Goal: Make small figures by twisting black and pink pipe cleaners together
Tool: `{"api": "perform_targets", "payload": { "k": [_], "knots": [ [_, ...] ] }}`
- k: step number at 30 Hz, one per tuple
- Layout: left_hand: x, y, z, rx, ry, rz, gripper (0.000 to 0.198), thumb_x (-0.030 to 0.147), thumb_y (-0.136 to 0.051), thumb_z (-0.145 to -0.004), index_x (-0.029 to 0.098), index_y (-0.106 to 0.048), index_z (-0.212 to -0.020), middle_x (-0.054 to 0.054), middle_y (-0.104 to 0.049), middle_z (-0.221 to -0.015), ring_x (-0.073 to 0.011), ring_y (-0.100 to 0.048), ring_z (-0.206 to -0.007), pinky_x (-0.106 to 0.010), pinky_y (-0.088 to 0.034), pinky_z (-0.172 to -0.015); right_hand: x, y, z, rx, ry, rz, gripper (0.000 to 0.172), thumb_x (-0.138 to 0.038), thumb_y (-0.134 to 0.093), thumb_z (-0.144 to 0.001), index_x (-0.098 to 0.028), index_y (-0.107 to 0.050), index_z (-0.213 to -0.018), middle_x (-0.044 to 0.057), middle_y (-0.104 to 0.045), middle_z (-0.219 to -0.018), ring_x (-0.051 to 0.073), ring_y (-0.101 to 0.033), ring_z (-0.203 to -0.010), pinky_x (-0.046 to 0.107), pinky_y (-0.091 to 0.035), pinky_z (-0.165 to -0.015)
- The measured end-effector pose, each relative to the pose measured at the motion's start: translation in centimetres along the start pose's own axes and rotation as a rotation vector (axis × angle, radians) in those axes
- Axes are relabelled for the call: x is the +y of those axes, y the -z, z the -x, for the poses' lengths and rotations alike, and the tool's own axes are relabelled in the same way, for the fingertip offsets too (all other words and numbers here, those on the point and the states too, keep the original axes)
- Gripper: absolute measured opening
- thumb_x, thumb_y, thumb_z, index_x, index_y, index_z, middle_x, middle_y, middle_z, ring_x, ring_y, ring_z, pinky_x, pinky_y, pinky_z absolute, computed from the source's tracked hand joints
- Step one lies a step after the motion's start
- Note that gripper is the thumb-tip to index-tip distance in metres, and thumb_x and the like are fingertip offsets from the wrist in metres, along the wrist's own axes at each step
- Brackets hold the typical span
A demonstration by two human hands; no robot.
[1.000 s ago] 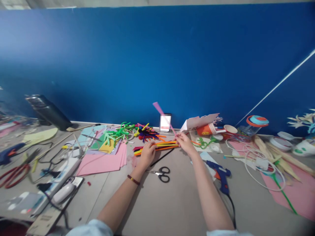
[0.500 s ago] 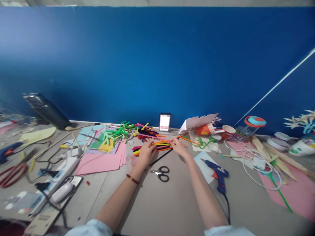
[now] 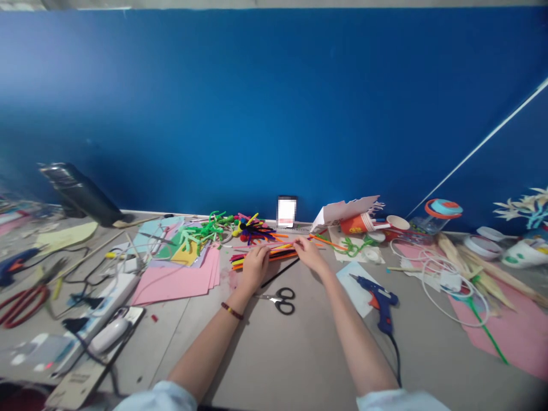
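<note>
A bundle of coloured pipe cleaners in pink, yellow, orange and black lies across the middle of the table. My left hand is closed over its left part, palm down. At the other end, my right hand pinches pipe cleaner tips between thumb and fingers. One black pipe cleaner slants out below the bundle. Small black-handled scissors lie just in front of my left hand. Behind it sits a tangle of bent, dark and bright pipe cleaners. My fingertips are partly hidden by the hands.
A blue glue gun lies right of my right forearm, its cord trailing forward. A phone leans against the blue wall. Pink paper, a power strip and a dark bottle are at left; red paper cups lie back right.
My right hand has shifted slightly left along the bundle, and my left hand has shifted very little. The things around them stay in place.
</note>
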State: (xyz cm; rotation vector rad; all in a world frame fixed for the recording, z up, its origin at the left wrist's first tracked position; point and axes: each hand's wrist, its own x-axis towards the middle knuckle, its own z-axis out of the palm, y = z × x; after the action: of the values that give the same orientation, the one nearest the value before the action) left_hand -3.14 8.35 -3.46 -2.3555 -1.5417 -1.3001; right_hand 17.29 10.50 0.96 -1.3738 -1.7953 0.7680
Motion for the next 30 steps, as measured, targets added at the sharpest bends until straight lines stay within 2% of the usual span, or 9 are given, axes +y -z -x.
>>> {"api": "perform_targets", "payload": {
  "k": [4, 8, 11, 14, 17, 19, 22, 25, 30],
  "knots": [
    [0.3, 0.4, 0.0, 0.067, 0.081, 0.125, 0.020, 0.022, -0.036, -0.093, 0.017, -0.056, -0.095, -0.007, -0.062, -0.088, -0.0166, -0.060, -0.080, -0.028, -0.047, -0.070, 0.1, -0.3, 0.1, -0.064, -0.066, 0.018, 0.014, -0.028, -0.040, -0.081, -0.021, -0.052, -0.080, 0.003, -0.061, -0.081, 0.021, -0.057, -0.078, 0.032, -0.041, -0.072],
    [0.3, 0.7, 0.0, 0.209, 0.144, 0.219, 0.020, 0.025, -0.034, -0.094, 0.017, -0.052, -0.100, -0.007, -0.061, -0.087, -0.0158, -0.060, -0.079, -0.030, -0.048, -0.074, 0.4, -0.5, 0.0, -0.061, -0.056, -0.011, 0.013, -0.028, -0.041, -0.080, -0.021, -0.052, -0.080, 0.003, -0.060, -0.080, 0.020, -0.057, -0.078, 0.032, -0.041, -0.072],
    [0.3, 0.9, 0.0, 0.291, 0.157, 0.202, 0.019, 0.025, -0.035, -0.093, 0.016, -0.051, -0.100, -0.007, -0.062, -0.086, -0.0155, -0.060, -0.077, -0.029, -0.048, -0.072, 0.6, -0.4, -0.1, -0.036, -0.048, -0.028, 0.013, -0.029, -0.041, -0.080, -0.022, -0.053, -0.081, 0.003, -0.060, -0.081, 0.021, -0.057, -0.079, 0.033, -0.041, -0.073],
    [0.7, 1.3, 0.2, 0.270, -0.005, 0.090, 0.018, 0.020, -0.036, -0.093, 0.017, -0.054, -0.094, -0.006, -0.062, -0.081, -0.0145, -0.059, -0.072, -0.026, -0.046, -0.065, 0.8, -0.3, -0.2, 0.020, -0.033, -0.033, 0.013, -0.029, -0.042, -0.079, -0.022, -0.052, -0.080, 0.002, -0.060, -0.081, 0.020, -0.056, -0.078, 0.032, -0.041, -0.073],
    [1.6, 1.8, 0.5, 0.133, -0.341, -0.021, 0.018, 0.017, -0.039, -0.091, 0.018, -0.057, -0.091, -0.006, -0.064, -0.081, -0.0144, -0.059, -0.070, -0.026, -0.044, -0.063, 1.2, -0.3, -0.3, 0.044, -0.049, -0.025, 0.011, -0.028, -0.042, -0.078, -0.022, -0.051, -0.078, 0.002, -0.059, -0.077, 0.019, -0.055, -0.074, 0.031, -0.041, -0.069],
    [2.1, 2.2, 0.7, 0.051, -0.515, -0.059, 0.017, 0.017, -0.042, -0.090, 0.020, -0.058, -0.092, -0.007, -0.066, -0.083, -0.0152, -0.060, -0.073, -0.027, -0.045, -0.065, 1.5, -0.4, -0.4, 0.037, -0.079, -0.033, 0.011, -0.028, -0.041, -0.077, -0.022, -0.051, -0.078, 0.001, -0.058, -0.076, 0.019, -0.055, -0.072, 0.031, -0.041, -0.068],
    [2.4, 2.9, 0.7, 0.007, -0.585, -0.050, 0.017, 0.016, -0.043, -0.090, 0.020, -0.059, -0.092, -0.007, -0.066, -0.083, -0.0151, -0.060, -0.073, -0.027, -0.046, -0.065, 2.0, -0.5, -0.5, 0.033, -0.098, -0.030, 0.011, -0.027, -0.040, -0.077, -0.022, -0.050, -0.077, 0.002, -0.059, -0.077, 0.020, -0.055, -0.073, 0.031, -0.041, -0.069],
    [2.1, 3.5, 0.2, 0.073, -0.493, 0.013, 0.018, 0.017, -0.040, -0.092, 0.019, -0.058, -0.091, -0.007, -0.065, -0.084, -0.0131, -0.060, -0.070, -0.025, -0.047, -0.063, 2.2, -0.5, -0.5, 0.034, -0.095, -0.019, 0.009, -0.026, -0.042, -0.076, -0.022, -0.050, -0.075, 0.002, -0.059, -0.076, 0.020, -0.055, -0.074, 0.031, -0.040, -0.070],
    [1.8, 5.1, -1.8, 0.429, 0.013, 0.299, 0.014, 0.027, -0.039, -0.093, 0.018, -0.050, -0.093, 0.000, -0.054, -0.068, -0.0087, -0.051, -0.054, -0.021, -0.043, -0.053, 2.1, -0.8, -0.4, 0.032, -0.095, -0.027, 0.010, -0.026, -0.043, -0.076, -0.022, -0.052, -0.075, 0.001, -0.058, -0.071, 0.019, -0.054, -0.069, 0.030, -0.040, -0.067]
  ]
}}
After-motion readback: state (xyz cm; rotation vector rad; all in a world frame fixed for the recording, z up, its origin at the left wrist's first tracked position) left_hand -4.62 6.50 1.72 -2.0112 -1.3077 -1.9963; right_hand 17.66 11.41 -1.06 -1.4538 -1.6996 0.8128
